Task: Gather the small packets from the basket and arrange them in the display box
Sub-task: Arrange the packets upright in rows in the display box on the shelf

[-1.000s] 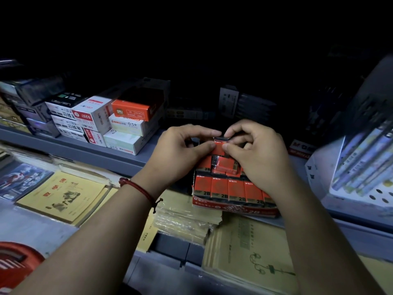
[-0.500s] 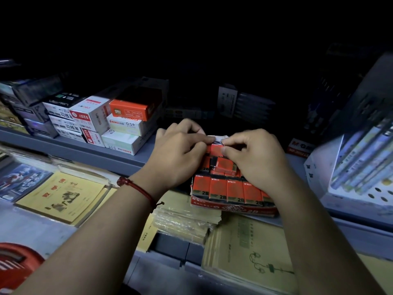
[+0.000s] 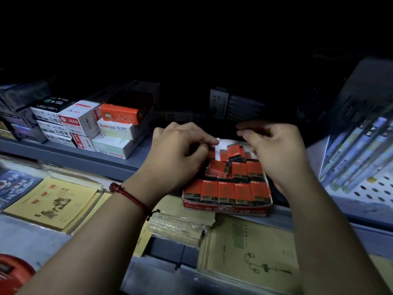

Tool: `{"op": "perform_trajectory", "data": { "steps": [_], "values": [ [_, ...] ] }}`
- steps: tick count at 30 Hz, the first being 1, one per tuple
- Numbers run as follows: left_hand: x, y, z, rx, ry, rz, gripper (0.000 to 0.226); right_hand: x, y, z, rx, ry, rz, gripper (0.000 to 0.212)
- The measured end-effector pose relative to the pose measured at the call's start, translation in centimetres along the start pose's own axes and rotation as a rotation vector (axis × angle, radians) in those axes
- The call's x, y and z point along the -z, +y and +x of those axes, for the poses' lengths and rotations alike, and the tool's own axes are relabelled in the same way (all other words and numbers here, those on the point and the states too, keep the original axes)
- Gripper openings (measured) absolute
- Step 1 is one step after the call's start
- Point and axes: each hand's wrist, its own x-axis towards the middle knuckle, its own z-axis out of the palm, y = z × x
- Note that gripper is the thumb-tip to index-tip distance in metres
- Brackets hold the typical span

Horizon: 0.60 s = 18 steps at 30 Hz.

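The display box (image 3: 225, 207) sits at the shelf's front edge, red and white and marked 2B. A neat front row of red packets (image 3: 226, 191) fills it, and more packets (image 3: 219, 168) lie loose and tilted behind. My left hand (image 3: 176, 154) curls over the box's back left corner and pinches a red packet (image 3: 211, 153) there. Over the back right of the box my right hand (image 3: 276, 150) is raised and blurred. Its fingers are curled, with nothing visible between them.
Stacked stationery boxes (image 3: 102, 128) stand left of the display box on the grey shelf (image 3: 106, 165). Yellow notebooks (image 3: 53, 203) and wrapped booklets (image 3: 251, 252) lie on the lower level. A rack of pens (image 3: 359, 154) leans at the right. A red object (image 3: 12, 273) shows at bottom left.
Both hands pinched one packet together above the box. Now my right hand has let go and lifted up and to the right, while my left hand stays low at the back left.
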Motion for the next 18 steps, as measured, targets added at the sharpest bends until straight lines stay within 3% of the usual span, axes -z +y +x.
{"op": "perform_trajectory", "data": {
  "steps": [5, 10, 14, 18],
  "values": [
    [-0.9, 0.7, 0.9, 0.031, -0.026, 0.024, 0.019, 1.8, 0.6, 0.5, -0.003, -0.031, -0.182, 0.018],
    [-1.6, 1.4, 2.0, 0.03, -0.137, 0.079, 0.031, 1.3, 0.6, 0.2, 0.027, -0.089, -0.401, 0.011],
    [-2.1, 1.3, 2.0, 0.062, -0.14, -0.03, 0.03, 0.8, 0.3, -0.2, 0.038, -0.109, -0.476, 0.009],
    [-2.3, 1.2, 1.7, 0.128, -0.149, -0.237, 0.035, 1.0, 0.3, 0.0, -0.019, -0.174, -0.459, 0.028]
  ]
}}
